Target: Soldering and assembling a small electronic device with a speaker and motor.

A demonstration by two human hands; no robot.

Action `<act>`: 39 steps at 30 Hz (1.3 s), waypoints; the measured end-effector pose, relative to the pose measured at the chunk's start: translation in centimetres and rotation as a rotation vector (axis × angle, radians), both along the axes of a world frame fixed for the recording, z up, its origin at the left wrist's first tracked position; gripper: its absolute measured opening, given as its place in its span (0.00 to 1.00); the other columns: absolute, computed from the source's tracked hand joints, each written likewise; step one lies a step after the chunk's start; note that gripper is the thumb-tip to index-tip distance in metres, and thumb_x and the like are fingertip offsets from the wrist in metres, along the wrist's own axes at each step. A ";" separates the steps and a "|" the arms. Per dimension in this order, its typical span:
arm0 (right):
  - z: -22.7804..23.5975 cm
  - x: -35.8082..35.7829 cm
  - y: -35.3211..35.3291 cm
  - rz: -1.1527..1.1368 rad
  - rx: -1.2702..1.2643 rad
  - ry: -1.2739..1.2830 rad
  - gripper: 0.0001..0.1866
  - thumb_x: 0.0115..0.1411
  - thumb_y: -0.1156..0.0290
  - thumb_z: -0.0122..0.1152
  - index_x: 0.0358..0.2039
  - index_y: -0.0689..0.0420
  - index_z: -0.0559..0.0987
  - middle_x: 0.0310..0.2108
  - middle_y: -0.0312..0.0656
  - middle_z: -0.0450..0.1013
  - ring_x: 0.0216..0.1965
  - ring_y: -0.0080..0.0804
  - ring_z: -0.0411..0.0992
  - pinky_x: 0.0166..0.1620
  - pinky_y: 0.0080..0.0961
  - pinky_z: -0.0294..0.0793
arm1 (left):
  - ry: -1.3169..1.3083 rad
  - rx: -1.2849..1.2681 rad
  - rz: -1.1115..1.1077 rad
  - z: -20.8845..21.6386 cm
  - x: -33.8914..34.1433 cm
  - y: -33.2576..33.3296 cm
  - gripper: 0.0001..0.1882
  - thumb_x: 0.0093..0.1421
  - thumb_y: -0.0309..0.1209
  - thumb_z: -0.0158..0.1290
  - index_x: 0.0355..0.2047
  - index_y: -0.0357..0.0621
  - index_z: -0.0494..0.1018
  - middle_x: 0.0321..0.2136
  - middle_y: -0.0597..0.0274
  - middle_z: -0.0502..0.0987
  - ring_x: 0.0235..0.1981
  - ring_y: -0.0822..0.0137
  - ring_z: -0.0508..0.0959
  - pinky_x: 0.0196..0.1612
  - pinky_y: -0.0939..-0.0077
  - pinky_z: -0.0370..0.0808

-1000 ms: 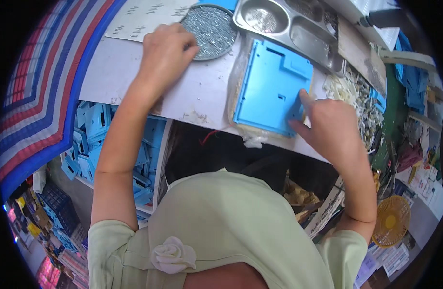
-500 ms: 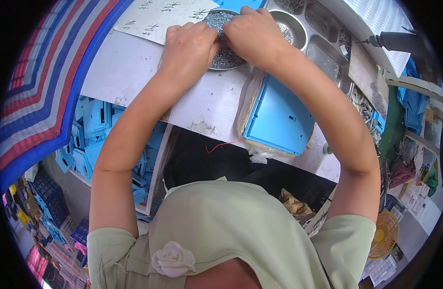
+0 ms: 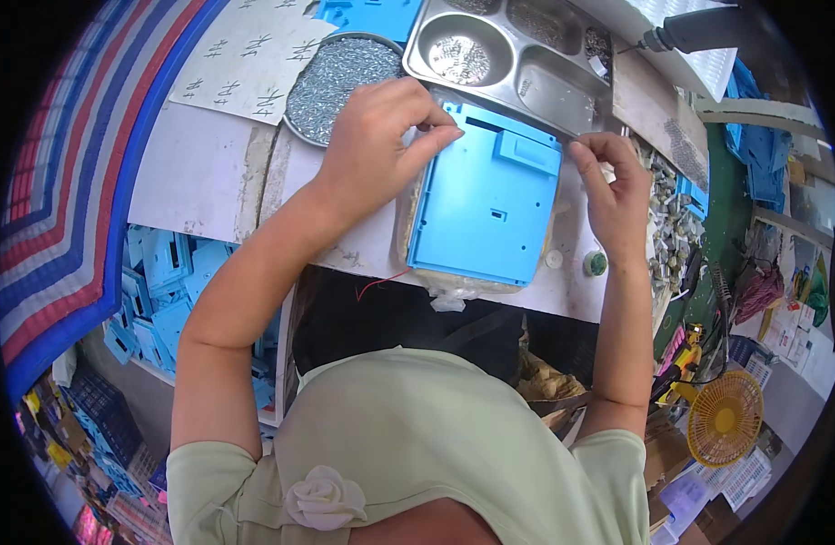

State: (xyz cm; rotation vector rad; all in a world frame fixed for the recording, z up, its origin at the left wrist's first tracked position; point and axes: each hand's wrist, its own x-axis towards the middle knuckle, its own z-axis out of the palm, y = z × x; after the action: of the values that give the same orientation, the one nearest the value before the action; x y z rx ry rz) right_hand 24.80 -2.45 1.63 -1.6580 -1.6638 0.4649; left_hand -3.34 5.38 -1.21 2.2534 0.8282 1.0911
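Observation:
A light-blue plastic panel (image 3: 483,213) with a slot and a raised block lies on a plastic-wrapped pad (image 3: 454,289) in front of me. My left hand (image 3: 381,136) is over its upper left corner, thumb and forefinger nearly together; whatever they hold is too small to make out. At the upper right corner, my right hand (image 3: 615,186) pinches with thumb and forefinger, and anything between them is hidden. A round dish of small metal screws or pins (image 3: 340,77) stands beyond my left hand. Farther back is a steel compartment tray (image 3: 517,68) with small metal parts.
A sheet of handwritten paper (image 3: 240,64) lies at the back left. An electric screwdriver (image 3: 699,29) points in from the upper right. Blue panels (image 3: 168,272) fill a box at the left. A small green-topped jar (image 3: 596,263) stands near my right wrist.
Both hands have left the dish of metal pieces and come nearer, to the blue panel's two upper corners. They have moved apart, and the view has shifted to the right.

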 end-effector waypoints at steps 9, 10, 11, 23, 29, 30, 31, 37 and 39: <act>-1.4 -0.6 1.5 0.019 0.078 -0.069 0.05 0.57 0.72 0.71 0.32 0.58 0.85 0.31 0.39 0.80 0.38 0.36 0.74 0.43 0.29 0.74 | 0.206 0.248 -0.024 0.9 -0.2 0.1 0.06 0.54 0.27 0.66 0.32 0.43 0.82 0.31 0.61 0.79 0.36 0.60 0.79 0.44 0.65 0.71; -1.4 -0.5 1.7 0.039 0.080 -0.096 0.04 0.56 0.72 0.71 0.32 0.58 0.85 0.31 0.38 0.80 0.38 0.36 0.74 0.43 0.30 0.74 | 0.180 0.220 0.003 1.0 -0.5 0.1 0.06 0.54 0.28 0.65 0.32 0.43 0.82 0.31 0.61 0.80 0.36 0.60 0.79 0.43 0.66 0.71; -1.5 -0.3 1.9 0.060 0.082 -0.124 0.04 0.56 0.73 0.71 0.32 0.57 0.85 0.30 0.38 0.81 0.38 0.36 0.74 0.43 0.30 0.74 | 0.154 0.191 0.031 1.1 -0.7 0.1 0.06 0.54 0.28 0.65 0.32 0.43 0.83 0.31 0.61 0.80 0.36 0.59 0.79 0.42 0.66 0.71; 2.5 -9.3 11.2 0.724 0.335 -0.507 0.10 0.51 0.74 0.72 0.36 0.55 0.85 0.35 0.38 0.76 0.44 0.41 0.72 0.48 0.35 0.74 | 0.617 0.093 0.358 -0.3 -6.2 2.1 0.04 0.57 0.31 0.63 0.31 0.45 0.82 0.33 0.66 0.77 0.43 0.61 0.76 0.55 0.55 0.63; -0.9 -15.5 15.2 0.737 0.087 -0.926 0.07 0.54 0.66 0.70 0.33 0.52 0.84 0.33 0.36 0.78 0.47 0.39 0.74 0.49 0.41 0.75 | 0.696 0.048 0.322 -0.4 -6.5 2.1 0.05 0.59 0.33 0.62 0.33 0.46 0.81 0.33 0.63 0.78 0.42 0.59 0.76 0.54 0.54 0.63; -0.6 -15.6 15.5 0.724 0.068 -0.877 0.06 0.55 0.68 0.70 0.34 0.53 0.84 0.32 0.36 0.78 0.46 0.39 0.74 0.48 0.40 0.75 | 0.666 0.062 0.338 -0.4 -6.6 2.3 0.06 0.59 0.33 0.61 0.33 0.46 0.80 0.33 0.63 0.78 0.42 0.59 0.77 0.53 0.54 0.63; -0.6 -15.4 15.6 0.703 0.043 -0.827 0.06 0.56 0.69 0.69 0.34 0.54 0.83 0.31 0.37 0.78 0.45 0.40 0.74 0.47 0.40 0.75 | 0.634 0.076 0.344 -0.5 -6.5 2.4 0.06 0.59 0.33 0.61 0.33 0.46 0.80 0.33 0.62 0.78 0.42 0.59 0.77 0.53 0.55 0.63; -0.5 -13.7 15.0 0.556 0.230 -0.770 0.11 0.59 0.65 0.59 0.29 0.58 0.85 0.32 0.46 0.82 0.43 0.45 0.76 0.49 0.45 0.71 | 0.563 0.160 0.376 -1.1 -6.6 3.3 0.06 0.60 0.32 0.60 0.31 0.43 0.79 0.31 0.59 0.80 0.37 0.55 0.79 0.43 0.58 0.69; 1.5 -11.7 13.0 0.519 0.136 -0.679 0.11 0.57 0.65 0.62 0.31 0.59 0.85 0.35 0.46 0.83 0.48 0.46 0.75 0.52 0.46 0.71 | 0.527 0.153 0.352 -1.3 -6.9 3.8 0.07 0.62 0.31 0.59 0.33 0.40 0.79 0.32 0.56 0.81 0.35 0.53 0.81 0.38 0.61 0.74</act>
State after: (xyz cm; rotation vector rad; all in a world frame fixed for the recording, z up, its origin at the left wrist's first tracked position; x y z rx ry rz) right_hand 13.08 10.52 3.17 -1.3415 -2.5822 0.0039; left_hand -10.22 9.14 -2.51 2.6380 1.4390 0.7146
